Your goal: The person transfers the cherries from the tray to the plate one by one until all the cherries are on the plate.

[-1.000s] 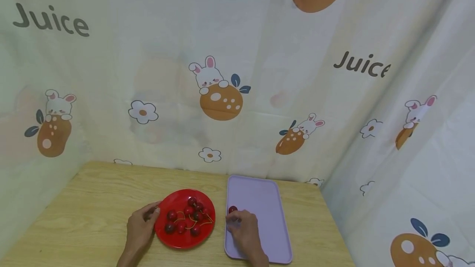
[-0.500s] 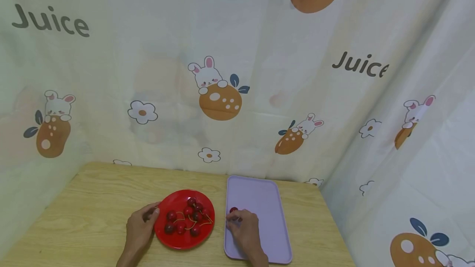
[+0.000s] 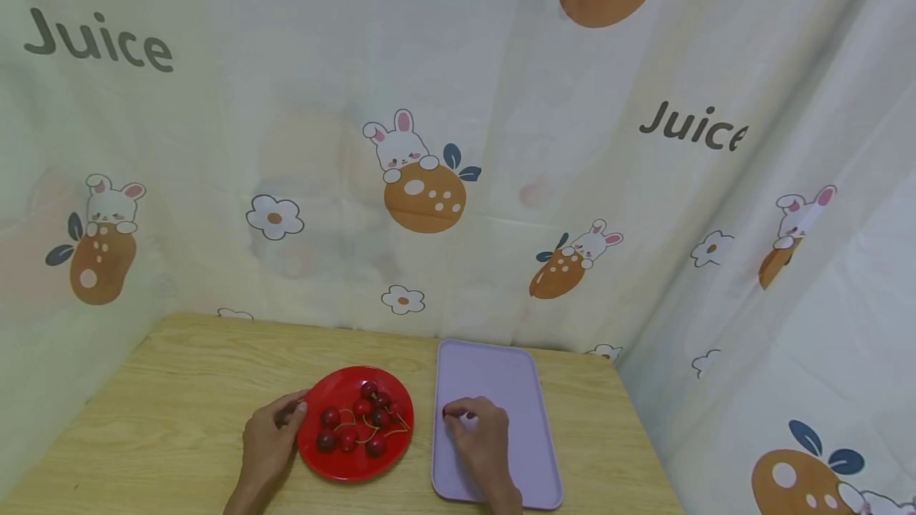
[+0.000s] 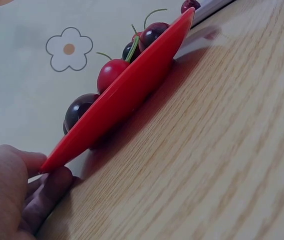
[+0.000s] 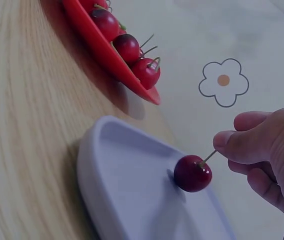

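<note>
My left hand (image 3: 269, 437) grips the left rim of a round red plate (image 4: 131, 92), thumb above and fingers below. Several dark red cherries (image 3: 363, 406) with stems lie on the plate. Over the left part of a lilac tray (image 3: 494, 376), my right hand (image 3: 481, 434) pinches the thin stem of a single cherry (image 5: 193, 173) between thumb and forefinger. That cherry hangs low at the tray's surface; whether it touches is hard to tell. In the head view the fingers mostly hide it.
Plate and tray stand side by side on a wood-grain table (image 3: 179, 412), a narrow gap between them. A printed curtain (image 3: 322, 141) rises behind the table and along its sides.
My right hand has shifted slightly to the right, and its fingers now cover most of the cherry that showed beyond them in the head view. The left hand and plate stay put.
</note>
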A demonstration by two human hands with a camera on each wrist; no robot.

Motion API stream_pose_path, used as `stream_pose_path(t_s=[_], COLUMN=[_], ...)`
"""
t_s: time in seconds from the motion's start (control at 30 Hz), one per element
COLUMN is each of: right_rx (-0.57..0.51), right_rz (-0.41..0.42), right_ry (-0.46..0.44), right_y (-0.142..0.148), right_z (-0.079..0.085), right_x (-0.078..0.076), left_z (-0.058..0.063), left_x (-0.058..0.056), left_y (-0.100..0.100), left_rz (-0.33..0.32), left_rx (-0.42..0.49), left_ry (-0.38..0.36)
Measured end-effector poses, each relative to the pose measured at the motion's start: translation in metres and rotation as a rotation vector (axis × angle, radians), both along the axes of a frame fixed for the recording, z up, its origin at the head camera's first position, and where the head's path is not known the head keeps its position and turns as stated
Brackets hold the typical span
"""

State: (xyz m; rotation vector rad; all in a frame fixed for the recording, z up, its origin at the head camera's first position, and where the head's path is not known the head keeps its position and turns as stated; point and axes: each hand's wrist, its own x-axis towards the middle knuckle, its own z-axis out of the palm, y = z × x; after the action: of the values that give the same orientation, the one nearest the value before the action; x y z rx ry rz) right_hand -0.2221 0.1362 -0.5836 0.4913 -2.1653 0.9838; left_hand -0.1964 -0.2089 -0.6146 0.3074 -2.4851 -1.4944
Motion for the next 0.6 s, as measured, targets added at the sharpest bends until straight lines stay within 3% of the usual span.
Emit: stream_pose_path(t_s=[0.13, 0.4, 0.6], right_rx=[-0.011, -0.032, -0.084], right_rz=[-0.022, -0.025, -0.052], right_ry=[-0.034, 0.022, -0.066], right_y=[0.001, 0.007, 0.010], right_z=[0.005, 0.004, 0.005], right_x=[0.002, -0.001, -0.005], left_z=[-0.001, 0.000, 0.000], left_x=[0.000, 0.000, -0.001], left_y=[0.000, 0.001, 0.002], left_rz=[0.002, 0.009, 0.022], left_rx=[0.002, -0.005, -0.020], left_ry=[-0.009, 0.004, 0.048])
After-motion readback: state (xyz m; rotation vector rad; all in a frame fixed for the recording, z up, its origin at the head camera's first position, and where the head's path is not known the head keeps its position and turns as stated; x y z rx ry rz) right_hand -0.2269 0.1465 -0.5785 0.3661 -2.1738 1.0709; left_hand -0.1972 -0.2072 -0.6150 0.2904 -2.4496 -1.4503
